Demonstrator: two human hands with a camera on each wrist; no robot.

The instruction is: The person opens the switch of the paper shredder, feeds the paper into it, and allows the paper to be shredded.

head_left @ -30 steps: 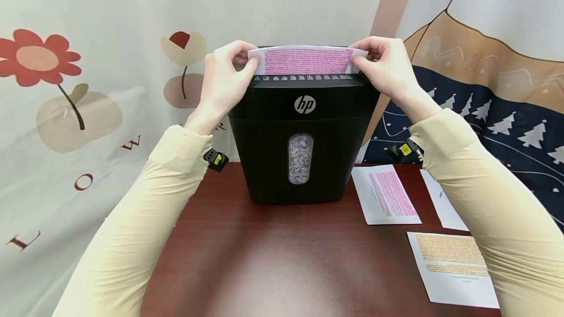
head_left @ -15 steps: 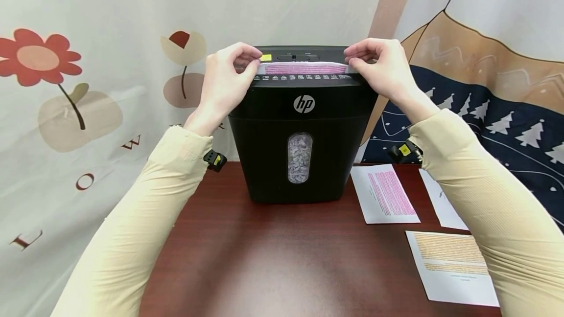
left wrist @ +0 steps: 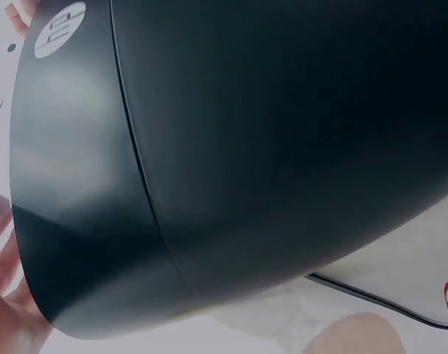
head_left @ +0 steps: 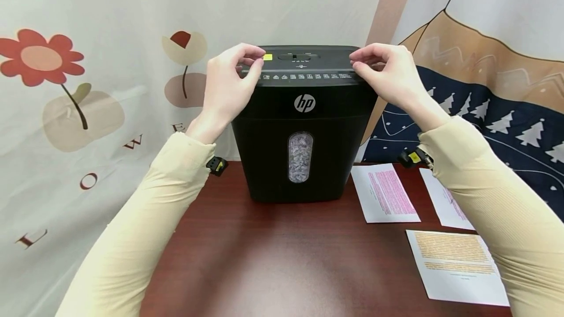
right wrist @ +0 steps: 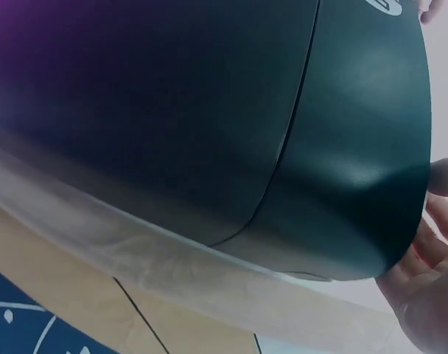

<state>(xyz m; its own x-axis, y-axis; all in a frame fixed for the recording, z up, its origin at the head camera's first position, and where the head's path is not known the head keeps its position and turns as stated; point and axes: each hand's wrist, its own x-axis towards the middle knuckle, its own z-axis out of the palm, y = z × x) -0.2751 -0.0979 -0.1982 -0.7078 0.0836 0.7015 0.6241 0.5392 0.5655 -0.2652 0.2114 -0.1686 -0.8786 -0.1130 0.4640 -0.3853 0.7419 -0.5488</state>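
Note:
A black hp paper shredder (head_left: 269, 136) stands upright on the table, paper shreds showing through its front window (head_left: 300, 158). My left hand (head_left: 231, 79) is at the left end of its top, thumb and fingers bent loosely beside a yellow sticker (head_left: 268, 56). At the right end of the top, my right hand (head_left: 387, 72) has its fingers and thumb loosely bent, with nothing between them. No paper shows above the slot. Both wrist views are filled by the shredder's dark body (left wrist: 246, 147), each hand's fingers partly hidden past its top edge.
Right of the shredder on the brown table (head_left: 282, 253) lie a pink-marked sheet (head_left: 383, 194), another sheet (head_left: 445, 199) partly behind the right sleeve, and an orange-marked sheet (head_left: 458, 268). A printed curtain (head_left: 282, 4) hangs close behind. A black cord (left wrist: 371, 299) runs behind the shredder.
The pink-marked sheet between my hands has sunk into the shredder's slot and out of sight. My fingers have let go of it, and the right hand has shifted slightly right.

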